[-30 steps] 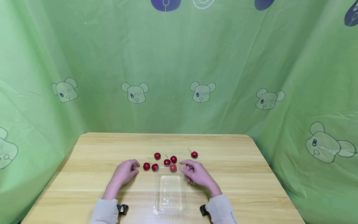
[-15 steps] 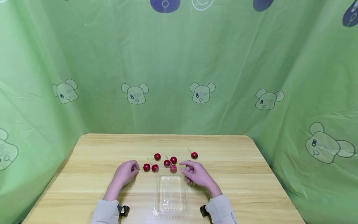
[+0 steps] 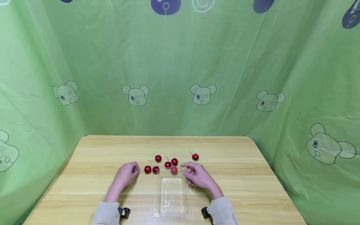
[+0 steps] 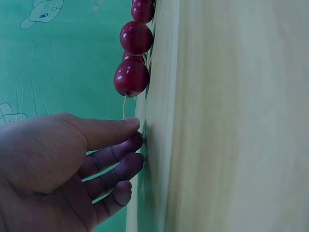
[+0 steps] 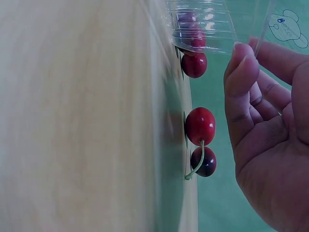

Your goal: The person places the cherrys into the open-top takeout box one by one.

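Several red cherries lie on the wooden table [image 3: 239, 175], just beyond a clear plastic tray [image 3: 171, 200] that holds nothing. My left hand [image 3: 136, 168] rests on the table left of the leftmost cherry [image 3: 147, 169]. In the left wrist view, the fingertips of my left hand [image 4: 135, 140] touch the wood at the stem end of that cherry [image 4: 131, 77]; no grip shows. My right hand [image 3: 187, 168] hovers at the tray's far right corner, fingers loosely curled and holding nothing. In the right wrist view, my right hand [image 5: 241, 63] is beside the tray [image 5: 203, 24] and a cherry [image 5: 200, 125].
One cherry [image 3: 195, 157] lies apart, beyond my right hand. A green cloth with bear prints [image 3: 203, 93] closes off the back and both sides of the table. Bare wood stretches to the left and right of my hands.
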`<state>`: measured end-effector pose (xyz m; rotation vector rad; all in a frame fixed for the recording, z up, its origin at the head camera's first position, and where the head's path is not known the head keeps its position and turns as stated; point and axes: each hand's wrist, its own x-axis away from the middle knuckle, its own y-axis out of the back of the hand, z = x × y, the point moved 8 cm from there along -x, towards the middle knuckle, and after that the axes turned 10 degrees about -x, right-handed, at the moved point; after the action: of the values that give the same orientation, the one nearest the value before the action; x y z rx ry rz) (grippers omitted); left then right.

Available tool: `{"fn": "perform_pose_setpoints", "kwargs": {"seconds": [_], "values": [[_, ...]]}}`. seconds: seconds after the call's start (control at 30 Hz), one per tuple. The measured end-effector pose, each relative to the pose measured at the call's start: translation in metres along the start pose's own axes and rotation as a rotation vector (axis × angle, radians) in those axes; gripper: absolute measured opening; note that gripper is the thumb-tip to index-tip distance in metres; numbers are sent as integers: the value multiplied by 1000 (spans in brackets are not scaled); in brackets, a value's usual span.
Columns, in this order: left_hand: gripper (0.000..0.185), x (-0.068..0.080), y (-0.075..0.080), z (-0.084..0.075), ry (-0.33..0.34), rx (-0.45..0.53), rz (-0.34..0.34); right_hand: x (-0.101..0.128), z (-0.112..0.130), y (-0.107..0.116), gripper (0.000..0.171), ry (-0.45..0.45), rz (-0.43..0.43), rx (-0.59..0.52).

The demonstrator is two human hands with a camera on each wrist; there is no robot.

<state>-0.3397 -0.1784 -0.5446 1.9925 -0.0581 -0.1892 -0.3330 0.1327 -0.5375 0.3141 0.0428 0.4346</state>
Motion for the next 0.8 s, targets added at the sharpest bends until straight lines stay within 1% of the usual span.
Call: {"fn": "perform_pose_setpoints", "kwargs": {"seconds": [0.37, 0.53, 0.8], "values": [[11, 1, 1, -1, -5, 2, 4, 0, -2, 0, 42, -9, 3, 1], [10, 1, 4, -2, 0, 11, 2, 0, -2, 0, 42, -15, 1, -1], [10, 1, 13, -4, 10, 29, -11, 0, -2, 1, 41, -13, 1, -4]]}}
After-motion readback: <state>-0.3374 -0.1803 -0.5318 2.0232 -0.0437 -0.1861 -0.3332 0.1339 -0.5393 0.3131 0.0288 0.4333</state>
